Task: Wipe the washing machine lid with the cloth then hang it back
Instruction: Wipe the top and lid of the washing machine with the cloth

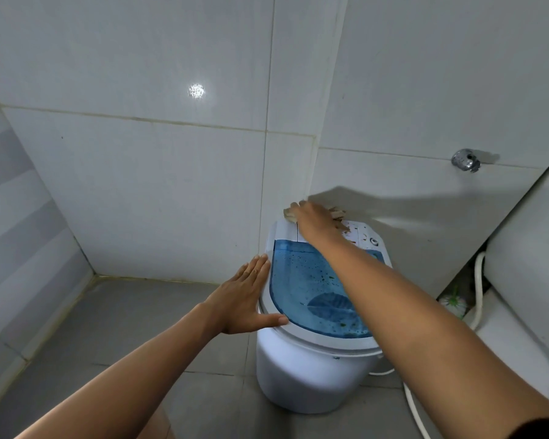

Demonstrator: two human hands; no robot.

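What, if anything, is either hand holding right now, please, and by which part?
The right hand presses a cloth onto the lid's rear; whether it grips it cannot be told. The left hand holds nothing.

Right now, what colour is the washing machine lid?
Translucent blue with dark specks, set in a white rim; the washing machine lid shows in the head view.

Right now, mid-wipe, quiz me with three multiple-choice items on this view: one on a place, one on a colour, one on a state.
1. Where is the cloth?
A. at the back of the washing machine top, under the right hand
B. on the floor
C. hung on the tap

2. What colour is the lid window?
A. red
B. blue
C. black

3. How is the left hand?
A. fist clenched
B. gripping the cloth
C. flat, fingers straight, against the lid's left edge

Answers: A, cloth edges show beside the right hand; B, the translucent panel is blue; C, its fingers lie straight along the rim.
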